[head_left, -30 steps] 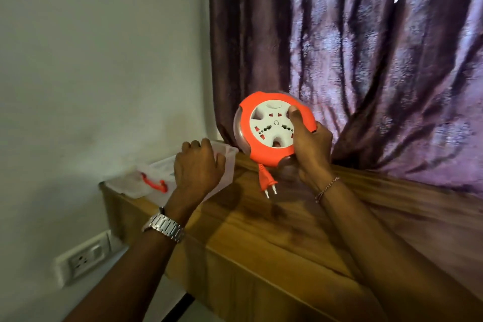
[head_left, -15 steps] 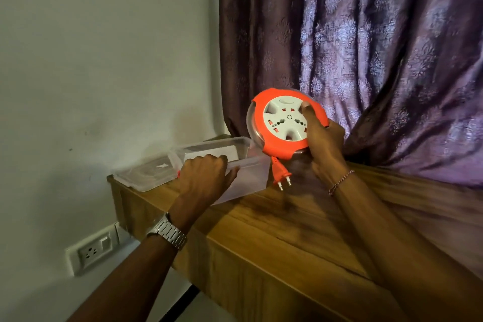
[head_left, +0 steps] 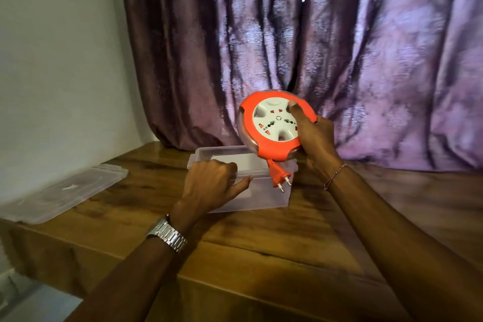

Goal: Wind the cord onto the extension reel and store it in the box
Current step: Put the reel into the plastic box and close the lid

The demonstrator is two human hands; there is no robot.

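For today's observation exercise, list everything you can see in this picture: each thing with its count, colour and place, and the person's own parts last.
extension reel: one, orange rim with white socket face, held tilted above the box's right end
plug: one, orange, two pins, hanging from the reel in front of the box
box: one, clear plastic, open, on the wooden shelf
lid: one, clear plastic, lying on the shelf left of the box, apart from it
wooden shelf: one, brown, across the foreground
curtain: purple, patterned, behind the shelf
wall: white, at left
watch: one, silver, on the left wrist
bracelet: one, thin, on the right wrist
left hand: grips the box's near rim
right hand: holds the reel
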